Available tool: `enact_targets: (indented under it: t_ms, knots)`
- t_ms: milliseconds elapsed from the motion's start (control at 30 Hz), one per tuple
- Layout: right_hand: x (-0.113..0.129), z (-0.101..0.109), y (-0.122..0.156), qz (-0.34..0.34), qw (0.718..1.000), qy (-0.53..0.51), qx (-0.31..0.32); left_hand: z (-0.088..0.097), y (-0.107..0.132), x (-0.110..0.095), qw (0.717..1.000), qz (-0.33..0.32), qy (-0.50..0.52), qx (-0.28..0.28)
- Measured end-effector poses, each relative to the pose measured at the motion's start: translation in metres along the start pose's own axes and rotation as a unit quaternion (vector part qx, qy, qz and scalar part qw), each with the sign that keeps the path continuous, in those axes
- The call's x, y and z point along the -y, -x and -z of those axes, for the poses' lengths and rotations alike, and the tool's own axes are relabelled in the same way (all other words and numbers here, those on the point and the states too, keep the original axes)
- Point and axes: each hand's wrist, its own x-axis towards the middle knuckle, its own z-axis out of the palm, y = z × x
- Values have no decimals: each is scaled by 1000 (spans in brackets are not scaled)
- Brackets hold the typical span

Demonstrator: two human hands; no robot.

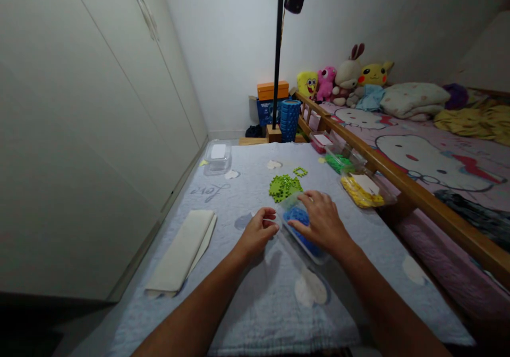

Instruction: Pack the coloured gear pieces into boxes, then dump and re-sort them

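Observation:
A clear plastic box (297,237) with blue pieces (297,218) in it sits on the cloth-covered table in front of me. My left hand (258,234) is at its left edge, the fingers curled and the thumb close to them, pinching the thin clear rim. Across the top of the box lies my right hand (321,219), its thumb and fingers apart. It partly hides the contents. Just beyond the box is a pile of lime-green interlocking plastic pieces (285,187). One square green frame piece (300,171) lies apart behind the pile.
Clear boxes of yellow pieces (360,191), green pieces (338,163) and red pieces (320,143) line the right edge beside the wooden bed rail (382,168). A clear container (218,158) stands at the far left. Folded cream material (181,253) lies to my left.

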Motion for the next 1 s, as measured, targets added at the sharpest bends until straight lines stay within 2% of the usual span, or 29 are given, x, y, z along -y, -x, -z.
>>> enact_targets:
  t_ms: [100,200,333,500,667,800,1000]
  knots:
    - [-16,1,12,-29,997,-3,65,-6,4,1,1000,-13,16,24]
    - [-16,2,22,-24,993,-16,116,-12,7,1,999,-22,17,30]
    - [-5,2,25,-19,994,-7,111,-12,10,0,999,-35,4,24]
    - [1,-2,16,-9,994,-26,110,-1,11,-7,999,-51,-17,8]
    - [13,-11,-4,-1,990,-115,86,14,7,-13,992,-85,-32,-87]
    - [29,-22,-23,-29,981,-179,67,25,1,-13,981,-114,-36,-155]
    - [45,-44,-54,-20,954,-299,19,39,-5,-17,960,-130,-53,-244]
